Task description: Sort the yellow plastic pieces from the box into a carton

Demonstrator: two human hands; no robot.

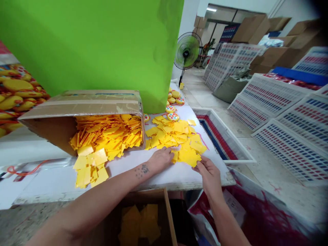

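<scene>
Flat yellow plastic pieces [176, 128] lie in a loose heap on the white tabletop [146, 174]. My right hand [210, 172] pinches the near edge of a flat yellow piece with a jagged edge [189, 155], thumb against fingers. To its left, my left hand [160, 160] has its fingers curled at a smaller yellow piece [175, 156]; its thumb is mostly hidden. A cardboard box [84, 102] on its side spills many similar pieces toward me. Below the table edge, an open carton [167, 212] holds several yellow pieces [139, 222].
Yellow toys with coloured dots [173, 117] lie behind the heap, beside a green panel [89, 44]. An orange cord [25, 172] rests at left. White crates [271, 99], a floor-standing basket [217, 136] and a fan [186, 53] stand to the right. A red-and-white bag [205, 212] is below.
</scene>
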